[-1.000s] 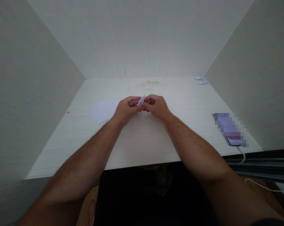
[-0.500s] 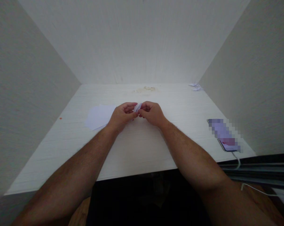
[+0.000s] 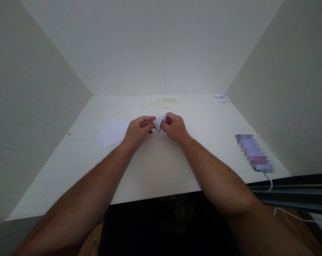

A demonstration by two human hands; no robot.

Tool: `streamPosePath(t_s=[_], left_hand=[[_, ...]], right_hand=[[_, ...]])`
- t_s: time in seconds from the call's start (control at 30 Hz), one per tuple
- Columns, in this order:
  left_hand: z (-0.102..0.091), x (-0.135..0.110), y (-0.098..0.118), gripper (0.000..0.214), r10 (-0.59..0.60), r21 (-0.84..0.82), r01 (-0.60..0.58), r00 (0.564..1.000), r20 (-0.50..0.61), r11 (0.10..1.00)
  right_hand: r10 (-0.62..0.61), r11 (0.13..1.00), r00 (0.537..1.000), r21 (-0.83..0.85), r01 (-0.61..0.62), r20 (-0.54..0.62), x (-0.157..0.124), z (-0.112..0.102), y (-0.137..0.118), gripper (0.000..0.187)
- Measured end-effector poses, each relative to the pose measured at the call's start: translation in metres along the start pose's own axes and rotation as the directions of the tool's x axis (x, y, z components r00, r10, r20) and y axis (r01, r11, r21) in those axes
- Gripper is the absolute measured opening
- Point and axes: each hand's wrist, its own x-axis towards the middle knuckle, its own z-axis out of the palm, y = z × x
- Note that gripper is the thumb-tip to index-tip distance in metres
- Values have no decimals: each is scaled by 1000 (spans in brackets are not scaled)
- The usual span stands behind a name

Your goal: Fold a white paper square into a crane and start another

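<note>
Between my two hands, just above the white table, is a small piece of folded white paper with pointed corners. My right hand pinches its right side, thumb in front and fingers behind. From the left, the fingers of my left hand close on the paper's left edge; part of their contact is hidden. Partly behind my left hand and wrist lie loose sheets of white paper.
Several small folded paper pieces lie in the back right corner. A phone, blurred out, rests at the right with a white cable running over the edge. Walls enclose the table on three sides. A tiny orange speck is at the left.
The folded paper has turned and now shows a wider, pointed face between my hands. My right-hand fingers have shifted on it slightly; the arms stay almost where they were.
</note>
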Motion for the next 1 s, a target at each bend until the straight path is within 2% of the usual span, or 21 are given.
streamPosePath(t_s=[0.17,0.3,0.4,0.5,0.83,1.0], left_hand=[[-1,1,0,17,-28,24,29,999,-40,999],[0,2,-2,18,-85,-37,83,995,-49,996],[1,1,0,17,-173,-100,168,984,-47,981],[3,-1,4,15,-242,-149,236,970,-23,960],[1,-3,7,17,-282,-171,295,954,98,940],[-1,-2,9,18,-301,-211,327,942,146,921]], right_hand=[[-4,999,1000,35,5,-21,-1,1,1,11],[-19,999,1000,38,18,4,-2,1,3,14],[-34,999,999,8,34,-11,-2,0,1,13],[-62,997,998,-47,61,-17,-4,-1,-3,11],[-79,980,995,-179,88,57,-5,-5,-8,8],[-56,986,995,-152,68,79,-3,-5,-7,6]])
